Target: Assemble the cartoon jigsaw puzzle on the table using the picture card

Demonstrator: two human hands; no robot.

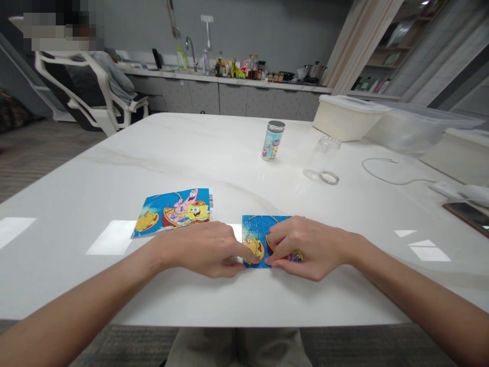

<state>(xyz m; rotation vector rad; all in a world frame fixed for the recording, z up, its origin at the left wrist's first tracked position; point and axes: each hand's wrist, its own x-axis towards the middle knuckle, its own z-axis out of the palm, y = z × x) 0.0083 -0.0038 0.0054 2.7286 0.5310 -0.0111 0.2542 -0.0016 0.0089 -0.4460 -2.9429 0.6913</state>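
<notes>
A small assembled jigsaw puzzle (pixel 256 230) with a blue cartoon picture lies flat on the white table (pixel 114 168) near its front edge. My left hand (pixel 202 250) rests at the puzzle's left edge, fingers curled and pressed against it. My right hand (pixel 305 245) lies over the puzzle's right half, fingers bent with the tips pressing its lower part. A printed reference card (pixel 173 210) with the same cartoon picture lies flat to the left of the puzzle, apart from both hands.
A small printed tube with a grey lid (pixel 272 140) stands mid-table. A clear jar (pixel 323 159) lies on its side to its right. White lidded bins (pixel 346 118), a cable (pixel 382 173) and a phone (pixel 468 216) fill the right side. A white chair (pixel 91 97) stands far left.
</notes>
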